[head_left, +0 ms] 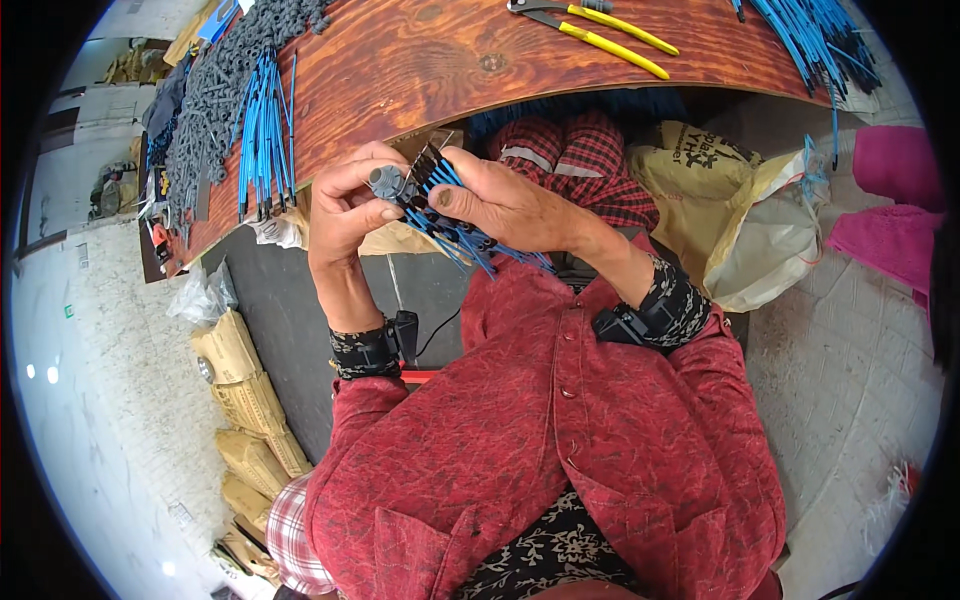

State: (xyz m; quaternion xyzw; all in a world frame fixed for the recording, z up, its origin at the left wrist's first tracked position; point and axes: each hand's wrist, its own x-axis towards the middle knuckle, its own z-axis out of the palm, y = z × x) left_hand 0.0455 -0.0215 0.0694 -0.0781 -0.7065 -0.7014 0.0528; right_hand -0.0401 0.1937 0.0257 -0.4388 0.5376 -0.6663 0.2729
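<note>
My left hand (pixel 345 205) pinches a small grey plastic fitting (pixel 387 182) with a round, lobed end between thumb and fingers. Close beside it, my right hand (pixel 510 205) is closed around a bundle of thin blue rods (pixel 462 240) with black ends. The rods slant down toward my lap, and their upper black tips meet the fitting near my right thumb. Whether a rod sits inside the fitting cannot be made out. Both hands are just off the near edge of the brown wooden table (pixel 390 85).
Grey fittings (pixel 205 125) lie heaped at the table's left, beside more blue rods (pixel 265 135). Yellow-handled pliers (pixel 620 40) rest at the far middle. Another blue bunch (pixel 800 40) overhangs the right edge. An open sack (pixel 765 240) stands right; cardboard-coloured packages (pixel 245 395) line the left floor.
</note>
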